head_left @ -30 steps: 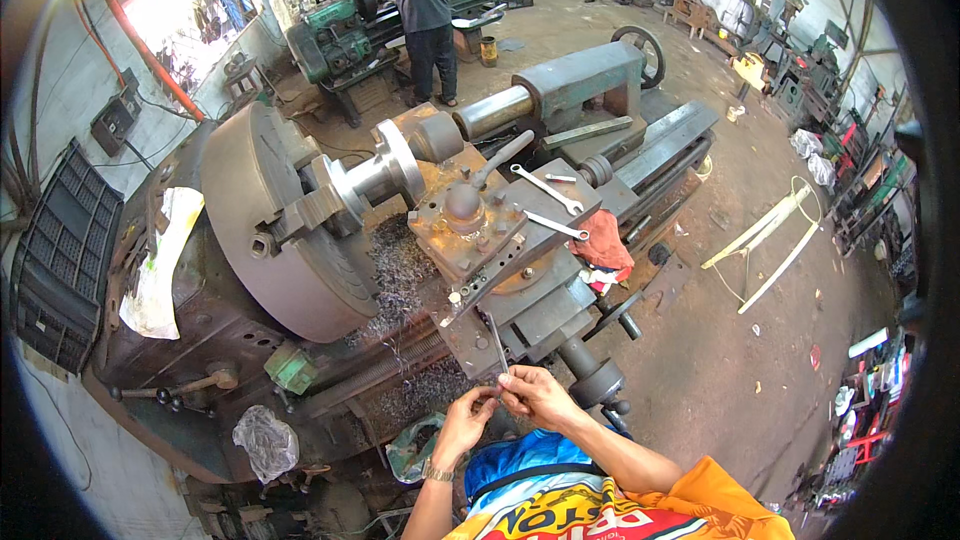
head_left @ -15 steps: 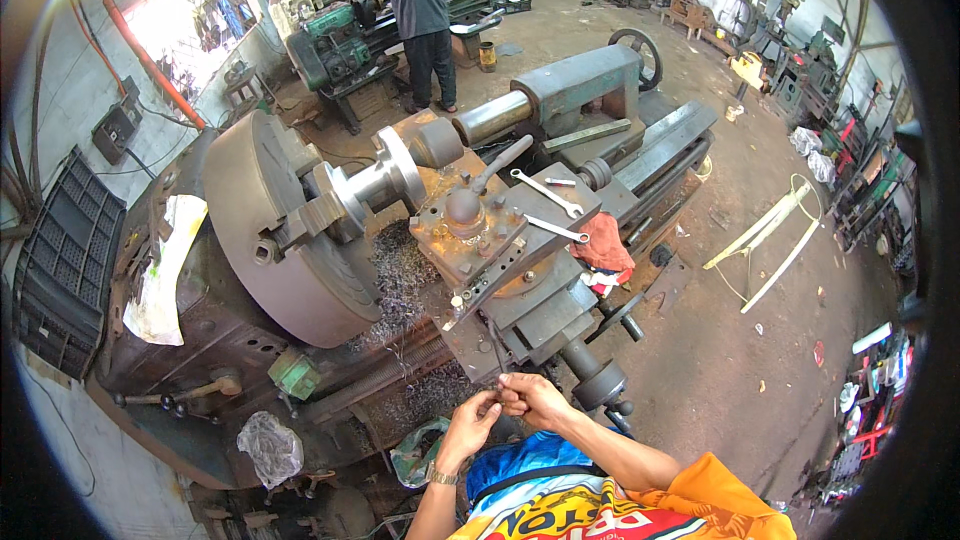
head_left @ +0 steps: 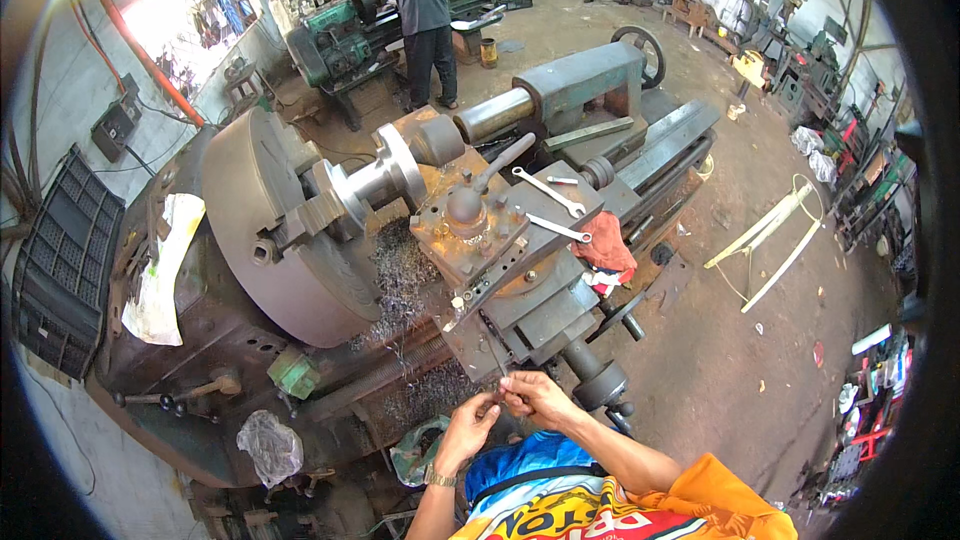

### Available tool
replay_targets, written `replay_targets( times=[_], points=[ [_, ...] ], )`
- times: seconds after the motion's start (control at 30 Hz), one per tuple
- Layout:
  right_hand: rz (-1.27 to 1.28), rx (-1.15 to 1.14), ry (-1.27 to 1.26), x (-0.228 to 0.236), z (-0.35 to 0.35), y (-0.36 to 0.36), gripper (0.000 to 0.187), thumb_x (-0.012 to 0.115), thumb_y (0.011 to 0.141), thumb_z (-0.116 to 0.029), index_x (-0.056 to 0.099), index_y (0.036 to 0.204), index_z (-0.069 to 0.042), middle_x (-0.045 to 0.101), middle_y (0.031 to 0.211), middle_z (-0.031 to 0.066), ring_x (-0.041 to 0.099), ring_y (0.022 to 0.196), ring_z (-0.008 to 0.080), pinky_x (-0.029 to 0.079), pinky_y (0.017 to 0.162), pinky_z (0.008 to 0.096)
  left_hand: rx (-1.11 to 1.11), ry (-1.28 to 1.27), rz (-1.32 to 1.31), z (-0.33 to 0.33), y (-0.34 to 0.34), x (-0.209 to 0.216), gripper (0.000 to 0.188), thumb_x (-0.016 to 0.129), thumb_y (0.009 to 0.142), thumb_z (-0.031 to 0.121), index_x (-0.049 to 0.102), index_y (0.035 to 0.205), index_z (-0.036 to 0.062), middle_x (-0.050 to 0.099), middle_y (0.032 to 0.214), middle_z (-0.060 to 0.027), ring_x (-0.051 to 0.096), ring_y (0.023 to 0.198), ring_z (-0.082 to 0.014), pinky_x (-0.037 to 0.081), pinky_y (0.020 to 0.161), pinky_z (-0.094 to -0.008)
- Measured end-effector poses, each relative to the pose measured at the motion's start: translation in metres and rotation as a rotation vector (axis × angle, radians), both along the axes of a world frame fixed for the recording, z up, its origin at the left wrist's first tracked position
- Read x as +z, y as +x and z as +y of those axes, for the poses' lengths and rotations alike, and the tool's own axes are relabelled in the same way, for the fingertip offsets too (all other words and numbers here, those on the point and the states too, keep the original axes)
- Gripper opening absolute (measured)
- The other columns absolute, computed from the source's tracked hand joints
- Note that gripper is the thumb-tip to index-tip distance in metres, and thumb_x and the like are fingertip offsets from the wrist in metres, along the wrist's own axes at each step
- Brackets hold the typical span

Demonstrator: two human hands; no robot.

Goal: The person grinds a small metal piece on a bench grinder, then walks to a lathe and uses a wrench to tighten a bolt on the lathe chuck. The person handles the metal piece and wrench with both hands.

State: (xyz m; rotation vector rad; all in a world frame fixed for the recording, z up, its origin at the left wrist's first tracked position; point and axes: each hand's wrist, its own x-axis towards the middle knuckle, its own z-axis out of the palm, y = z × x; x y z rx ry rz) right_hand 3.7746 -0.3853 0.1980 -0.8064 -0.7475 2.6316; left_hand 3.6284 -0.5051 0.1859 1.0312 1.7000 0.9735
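My right hand (head_left: 540, 400) is closed, thumb and fingers pinching a thin dark rod (head_left: 497, 355) that points up and away toward the lathe's carriage. Its exact kind is too small to tell. Close beside it, my left hand (head_left: 468, 430) is pinched too, its fingertips meeting the right ones; what lies between them is hidden. Just beyond both hands sits the tool post (head_left: 465, 220) with its handle. Two combination wrenches, one wrench (head_left: 548, 192) and another wrench (head_left: 558, 228), lie on the slide. A shiny flanged metal workpiece (head_left: 375, 183) is held in the big chuck (head_left: 270, 230).
Dark metal chips (head_left: 400, 285) cover the bed under the workpiece. A red rag (head_left: 606, 245) hangs right of the slide, near a handwheel (head_left: 600, 385). The tailstock (head_left: 580, 85) stands behind. Another person (head_left: 425, 20) works at a green lathe (head_left: 330, 45) at the back.
My hands stay in nearly the same place, with the rod barely shifted. The person at the back has lowered an arm toward the green lathe.
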Motion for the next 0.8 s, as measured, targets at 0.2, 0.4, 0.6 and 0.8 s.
replay_targets(
  times=[0.2,0.4,0.6,0.8],
  points=[
    [0.043,0.021,0.202,-0.004,-0.004,0.002,0.024,0.059,0.103,-0.021,0.060,0.088,-0.003,0.050,0.065,-0.0017,0.036,0.053,0.0062,0.027,0.050,0.0246,-0.015,-0.031,-0.018,0.002,0.002,0.000,0.029,0.065,0.098,0.016,0.065,0.120,-0.0019,0.073,0.103,-0.0130,0.068,0.088,-0.0191,0.053,0.079,-0.0330],
    [-0.024,0.013,0.054,-0.006,-0.001,0.002,0.027,0.060,0.103,-0.022,0.059,0.084,-0.003,0.050,0.066,-0.0016,0.037,0.055,0.0064,0.027,0.051,0.0246,-0.014,-0.004,-0.024,0.003,0.005,-0.004,0.028,0.064,0.097,0.014,0.065,0.120,-0.0020,0.073,0.105,-0.0154,0.069,0.089,-0.0220,0.054,0.081,-0.0349],
    [-0.057,0.051,0.133,-0.014,0.005,0.004,0.028,0.060,0.103,-0.023,0.060,0.084,-0.002,0.050,0.066,-0.0015,0.037,0.055,0.0063,0.027,0.050,0.0250,-0.034,-0.007,-0.022,0.006,0.003,-0.004,0.029,0.064,0.099,0.015,0.064,0.121,-0.0029,0.071,0.103,-0.0095,0.065,0.091,-0.0149,0.053,0.081,-0.0310],
    [-0.411,0.229,0.609,0.011,0.008,0.040,0.031,0.063,0.100,-0.029,0.061,0.080,-0.006,0.055,0.067,-0.0043,0.046,0.058,0.0051,0.032,0.051,0.0240,0.107,0.066,-0.118,0.008,-0.003,0.025,0.024,0.062,0.100,0.014,0.066,0.120,0.0005,0.071,0.100,-0.0067,0.064,0.089,-0.0135,0.053,0.082,-0.0302]
  ],
)
